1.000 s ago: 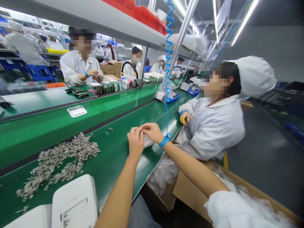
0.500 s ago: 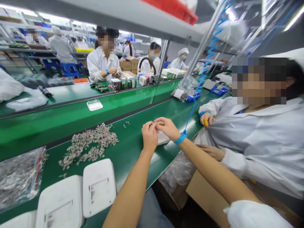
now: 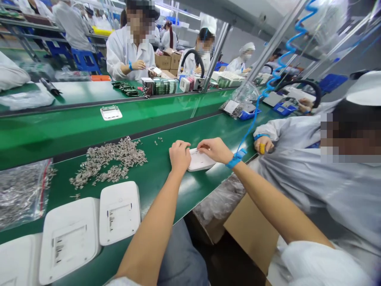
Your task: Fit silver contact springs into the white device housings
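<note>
A white plastic casing [image 3: 200, 161] lies flat on the green bench near its front edge. My left hand [image 3: 179, 155] rests curled against the casing's left end, fingers closed on its edge. My right hand [image 3: 214, 149], with a blue wrist strap [image 3: 236, 159] and coiled blue cord, presses pinched fingertips onto the casing's far top edge. Whether a small part sits under those fingertips is hidden. A heap of small metal parts [image 3: 110, 161] lies to the left of my hands.
Two white casings [image 3: 119, 211] [image 3: 69, 238] lie at the near left, beside a plastic bag of metal parts [image 3: 20, 192]. A co-worker in white [image 3: 321, 174] sits close on my right, a cardboard box [image 3: 250, 230] below. Another casing [image 3: 110, 113] rides the raised belt; workers face me.
My hands were pinched together above the bench. They have come down and apart onto the white casing. The view has tilted downward and left.
</note>
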The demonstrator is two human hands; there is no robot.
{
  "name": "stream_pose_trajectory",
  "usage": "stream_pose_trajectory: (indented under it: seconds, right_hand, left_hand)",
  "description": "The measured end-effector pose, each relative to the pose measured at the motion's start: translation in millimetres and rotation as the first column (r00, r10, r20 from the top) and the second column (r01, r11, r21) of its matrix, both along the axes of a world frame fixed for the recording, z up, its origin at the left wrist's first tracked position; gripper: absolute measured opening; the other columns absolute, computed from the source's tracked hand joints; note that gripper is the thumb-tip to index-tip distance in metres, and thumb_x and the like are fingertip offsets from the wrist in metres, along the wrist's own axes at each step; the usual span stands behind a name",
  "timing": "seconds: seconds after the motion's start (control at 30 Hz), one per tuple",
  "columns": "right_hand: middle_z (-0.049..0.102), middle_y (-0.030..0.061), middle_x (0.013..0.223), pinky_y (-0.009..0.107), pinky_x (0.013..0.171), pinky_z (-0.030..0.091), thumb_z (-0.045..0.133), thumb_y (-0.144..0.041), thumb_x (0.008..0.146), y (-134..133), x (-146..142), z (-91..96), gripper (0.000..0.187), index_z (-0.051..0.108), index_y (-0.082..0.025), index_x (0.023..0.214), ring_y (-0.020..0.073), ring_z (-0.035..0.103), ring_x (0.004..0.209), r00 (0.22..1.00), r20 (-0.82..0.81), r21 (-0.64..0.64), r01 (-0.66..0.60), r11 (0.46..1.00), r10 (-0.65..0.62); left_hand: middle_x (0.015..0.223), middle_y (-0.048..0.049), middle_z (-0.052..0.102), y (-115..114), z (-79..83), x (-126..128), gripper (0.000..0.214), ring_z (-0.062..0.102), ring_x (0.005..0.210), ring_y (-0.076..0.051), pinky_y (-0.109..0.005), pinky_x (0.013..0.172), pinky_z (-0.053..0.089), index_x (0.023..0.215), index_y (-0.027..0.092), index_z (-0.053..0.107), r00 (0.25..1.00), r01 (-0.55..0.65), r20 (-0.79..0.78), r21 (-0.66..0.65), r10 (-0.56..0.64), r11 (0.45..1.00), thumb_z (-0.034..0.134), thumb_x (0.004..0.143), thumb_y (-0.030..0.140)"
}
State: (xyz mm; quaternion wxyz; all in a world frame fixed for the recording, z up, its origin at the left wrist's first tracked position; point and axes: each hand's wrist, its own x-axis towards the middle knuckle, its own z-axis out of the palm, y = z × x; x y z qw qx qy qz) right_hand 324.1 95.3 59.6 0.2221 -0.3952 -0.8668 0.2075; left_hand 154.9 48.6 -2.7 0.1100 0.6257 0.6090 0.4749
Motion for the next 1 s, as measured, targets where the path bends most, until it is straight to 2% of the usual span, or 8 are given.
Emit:
stream_pose_trajectory:
  seconds: [0.1, 0.27, 0.4, 0.63, 0.73, 0.83, 0.93, 1.0]
  right_hand:
    - [0.07, 0.0044, 0.081, 0.032, 0.075, 0.046, 0.054, -0.013, 0.084, -1.8, -5.9, -8.3, 0.017, 0.069, -0.019, 0.081, 0.0191, 0.062, 0.076, 0.986, 0.15, 0.176, -0.101, 0.979, 0.074]
    - [0.065, 0.0121, 0.102, 0.041, 0.09, 0.045, 0.057, -0.016, 0.086, -4.0, -12.4, -23.7, 0.012, 0.068, -0.017, 0.082, 0.0262, 0.057, 0.096, 0.971, 0.217, 0.295, -0.165, 0.941, 0.102]
    - [0.065, 0.0093, 0.096, 0.038, 0.087, 0.045, 0.061, -0.015, 0.084, 4.4, -11.6, -25.9, 0.008, 0.068, -0.017, 0.079, 0.0238, 0.058, 0.092, 0.973, 0.212, 0.249, -0.149, 0.957, 0.096]
    - [0.061, 0.001, 0.073, 0.028, 0.064, 0.04, 0.08, -0.018, 0.07, 28.7, -20.0, -16.0, 0.013, 0.067, -0.018, 0.07, 0.0164, 0.057, 0.07, 0.953, 0.297, 0.09, -0.092, 0.992, 0.062]
    - [0.063, 0.0039, 0.081, 0.03, 0.069, 0.045, 0.079, -0.022, 0.075, 18.1, -14.8, -15.7, 0.01, 0.07, -0.018, 0.076, 0.0184, 0.059, 0.075, 0.961, 0.26, 0.132, -0.134, 0.982, 0.096]
    - [0.066, 0.0087, 0.1, 0.038, 0.085, 0.048, 0.07, -0.028, 0.087, -2.9, -0.7, -21.7, 0.011, 0.075, -0.02, 0.091, 0.0236, 0.06, 0.092, 0.969, 0.204, 0.257, -0.189, 0.948, 0.138]
    - [0.067, 0.0098, 0.113, 0.045, 0.094, 0.046, 0.059, -0.03, 0.095, -18.6, 12.2, -31.3, 0.021, 0.078, -0.025, 0.102, 0.0265, 0.057, 0.102, 0.982, 0.165, 0.371, -0.15, 0.916, 0.094]
    - [0.067, 0.0091, 0.116, 0.046, 0.094, 0.047, 0.056, -0.03, 0.097, -22.3, 16.0, -36.7, 0.024, 0.079, -0.027, 0.103, 0.026, 0.057, 0.102, 0.987, 0.138, 0.395, -0.129, 0.91, 0.08]
  left_hand:
    - [0.104, -0.0062, 0.068, 1.3, -2.2, -3.6, 0.011, 0.055, 0.105, -0.027, -0.041, 0.083, 0.041, 0.085, 0.024, 0.069, 0.996, -0.083, 0.005, -0.105, 0.084, 0.991, 0.063, 0.087, 0.016]
    - [0.099, -0.0068, 0.069, 0.0, -2.8, -3.4, 0.012, 0.051, 0.106, -0.03, -0.044, 0.083, 0.038, 0.078, 0.024, 0.07, 0.998, -0.06, -0.019, -0.178, 0.058, 0.982, 0.064, 0.087, 0.017]
    - [0.099, -0.0067, 0.069, -1.0, -1.3, -2.7, 0.013, 0.051, 0.106, -0.03, -0.045, 0.084, 0.038, 0.077, 0.023, 0.069, 0.998, -0.066, -0.02, -0.187, 0.063, 0.98, 0.064, 0.086, 0.016]
    - [0.1, -0.0065, 0.07, -1.8, -1.0, -3.7, 0.006, 0.05, 0.105, -0.029, -0.046, 0.087, 0.037, 0.079, 0.023, 0.067, 0.999, -0.023, -0.03, -0.192, 0.018, 0.981, 0.071, 0.082, 0.02]
    - [0.102, -0.0062, 0.069, -3.1, -1.2, -4.3, 0.008, 0.049, 0.106, -0.03, -0.046, 0.088, 0.036, 0.082, 0.024, 0.066, 0.999, -0.02, -0.048, -0.198, 0.011, 0.98, 0.074, 0.08, 0.024]
    - [0.101, -0.0063, 0.068, -3.2, -1.6, -4.3, 0.006, 0.049, 0.105, -0.029, -0.045, 0.087, 0.036, 0.085, 0.025, 0.068, 0.998, -0.015, -0.061, -0.207, 0.002, 0.978, 0.073, 0.082, 0.025]
    - [0.102, -0.0067, 0.067, -1.9, -2.1, -4.1, 0.009, 0.049, 0.104, -0.029, -0.045, 0.087, 0.036, 0.091, 0.027, 0.072, 0.997, 0.008, -0.067, -0.212, -0.023, 0.977, 0.073, 0.082, 0.025]
    - [0.102, -0.0071, 0.067, -1.0, -2.7, -4.2, 0.007, 0.049, 0.104, -0.03, -0.046, 0.087, 0.036, 0.09, 0.028, 0.074, 0.997, 0.018, -0.07, -0.204, -0.033, 0.979, 0.073, 0.083, 0.026]
